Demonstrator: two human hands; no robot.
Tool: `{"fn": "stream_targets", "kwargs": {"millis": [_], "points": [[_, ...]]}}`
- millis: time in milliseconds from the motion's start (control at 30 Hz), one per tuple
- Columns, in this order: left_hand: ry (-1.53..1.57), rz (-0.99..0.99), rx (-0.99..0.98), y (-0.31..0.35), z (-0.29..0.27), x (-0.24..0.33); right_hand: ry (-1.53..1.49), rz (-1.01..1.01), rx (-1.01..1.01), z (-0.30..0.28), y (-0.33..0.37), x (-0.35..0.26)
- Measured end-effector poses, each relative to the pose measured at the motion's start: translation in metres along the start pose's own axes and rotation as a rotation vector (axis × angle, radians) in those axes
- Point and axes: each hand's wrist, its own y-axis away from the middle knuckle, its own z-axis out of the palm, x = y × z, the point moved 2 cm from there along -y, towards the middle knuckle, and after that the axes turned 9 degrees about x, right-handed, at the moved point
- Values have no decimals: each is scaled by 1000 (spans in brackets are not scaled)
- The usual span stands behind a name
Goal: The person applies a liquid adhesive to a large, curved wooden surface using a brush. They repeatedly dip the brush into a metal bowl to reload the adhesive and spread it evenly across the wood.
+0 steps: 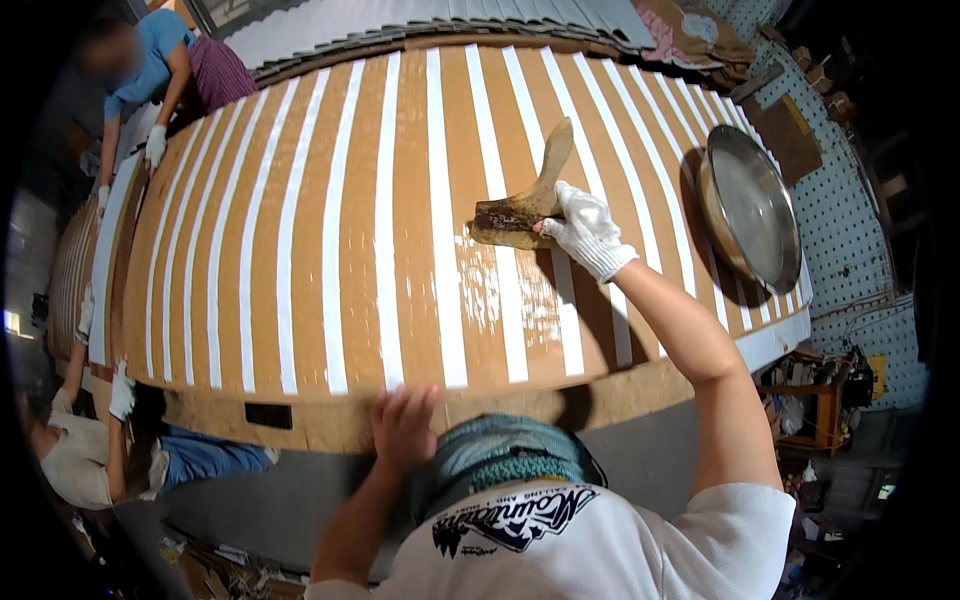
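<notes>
My right hand [590,230], in a white knit glove with the fingertips showing, is wrapped round a wide wooden paste brush [510,222]. The brush's dark bristle end points left and its paddle-shaped handle rises away from me. Under it lie brown sheets with white strips [300,230], fanned in overlapping rows across the table. Wet, shiny streaks show on the sheets around and below the brush. Bare and slightly blurred, my left hand [405,425] rests at the table's near edge with its fingers stretched out, holding nothing.
A large round metal basin [755,210] stands at the table's right end. At the left end, two people in white gloves [157,145] handle a long edge of the sheets. Stacked pale corrugated sheets [450,22] lie beyond the table. A perforated wall panel [860,240] runs along the right.
</notes>
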Motion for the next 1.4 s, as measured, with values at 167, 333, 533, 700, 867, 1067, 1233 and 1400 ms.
{"fn": "stream_targets", "kwargs": {"millis": [167,333,533,700,867,1067,1233,1400], "points": [[-119,53,114,13,20,-7,115,-58,112,36,-120,21],[-142,49,-51,13,8,-5,92,0,188,62,-233,59],[-147,189,113,22,34,-25,144,-63,279,97,-355,90],[-87,151,-136,4,28,-30,194,-104,336,117,-409,108],[-61,174,-196,1,26,-37,21,1,427,89,-434,112],[-46,131,-257,5,22,-37,-282,-96,-239,97,-452,70],[-23,123,-288,16,18,-34,-130,-63,16,141,-440,71],[1,104,-305,29,13,-27,-248,-99,212,127,-460,29]]}}
